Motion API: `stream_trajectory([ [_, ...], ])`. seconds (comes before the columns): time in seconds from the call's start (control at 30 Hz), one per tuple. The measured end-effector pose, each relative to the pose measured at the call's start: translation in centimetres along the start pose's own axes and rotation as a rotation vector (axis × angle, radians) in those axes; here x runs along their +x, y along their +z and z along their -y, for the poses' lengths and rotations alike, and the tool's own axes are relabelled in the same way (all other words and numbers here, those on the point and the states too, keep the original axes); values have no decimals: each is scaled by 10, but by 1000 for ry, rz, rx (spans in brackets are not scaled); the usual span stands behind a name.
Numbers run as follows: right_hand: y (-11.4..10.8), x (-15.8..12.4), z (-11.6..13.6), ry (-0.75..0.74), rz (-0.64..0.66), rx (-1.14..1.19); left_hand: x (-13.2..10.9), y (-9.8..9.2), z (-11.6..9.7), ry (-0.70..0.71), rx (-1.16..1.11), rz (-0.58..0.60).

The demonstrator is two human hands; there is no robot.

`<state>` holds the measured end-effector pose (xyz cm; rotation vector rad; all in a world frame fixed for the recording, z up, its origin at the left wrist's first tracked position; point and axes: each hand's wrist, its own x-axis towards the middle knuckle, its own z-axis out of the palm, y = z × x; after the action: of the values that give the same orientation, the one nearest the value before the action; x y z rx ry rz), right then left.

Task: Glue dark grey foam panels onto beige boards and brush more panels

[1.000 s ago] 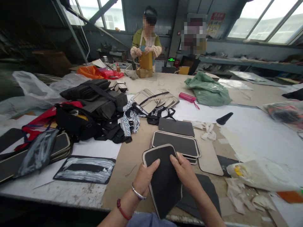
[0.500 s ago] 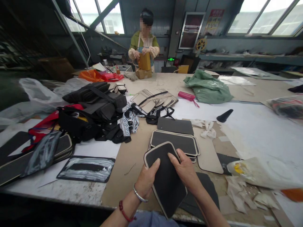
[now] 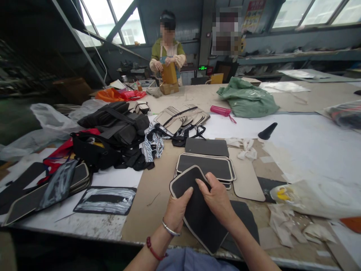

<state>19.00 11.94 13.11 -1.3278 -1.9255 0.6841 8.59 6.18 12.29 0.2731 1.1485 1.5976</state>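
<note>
Both my hands hold one flat black panel with a pale edge [image 3: 201, 222] above the table's near edge. My left hand [image 3: 176, 210] grips its left side, thumb on top. My right hand [image 3: 217, 199] is pressed on its upper middle, fingers curled over the face. Just beyond lies a stack of similar black panels [image 3: 205, 165], topped at the back by a plain dark piece [image 3: 207, 146]. Under my right wrist a dark sheet [image 3: 245, 222] lies on the brown cardboard [image 3: 152, 203].
A heap of black bags and straps [image 3: 113, 139] sits to the left, with black panels and a paint-smeared sheet [image 3: 105, 199] nearer. Fanned tan pieces [image 3: 180, 116], a green bag [image 3: 246, 99], a pink case [image 3: 221, 110] and crumpled wrap [image 3: 310, 195] lie around. Across the table a person [image 3: 167, 52] handles a tan bag.
The panel has turned in my hands, its lower point swinging right. My right hand slid further onto its face. The view shifted slightly to the right.
</note>
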Motion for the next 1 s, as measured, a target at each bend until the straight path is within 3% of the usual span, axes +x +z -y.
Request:
stream_trajectory([
  [0.1, -9, 0, -5, 21, 49, 61, -2, 6, 3, -31, -14, -38],
  [0.27, -31, 15, -19, 38, 338, 240, -5, 18, 8, -96, -39, -46],
  [0.43, -51, 24, -51, 44, 582, 364, -2, 21, 4, -171, -29, -148],
  [0.5, -61, 17, -72, 142, 777, 443, 2, 17, -3, -179, -24, -215],
  [0.6, -71, -6, -106, 453, 1046, 637, 11, 7, -11, -142, -37, -318],
  [0.67, -72, -27, -123, 619, 1015, 740, 18, -2, -13, -111, -54, -364],
  [0.8, -57, -64, -125, 790, 685, 943, 31, -22, -4, -135, -98, -394],
  [0.9, -38, -77, -109, 826, 472, 1045, 38, -36, 1, -149, -123, -387],
  [1.0, -21, -81, -96, 790, 306, 1007, 43, -54, -1, -176, -134, -345],
])
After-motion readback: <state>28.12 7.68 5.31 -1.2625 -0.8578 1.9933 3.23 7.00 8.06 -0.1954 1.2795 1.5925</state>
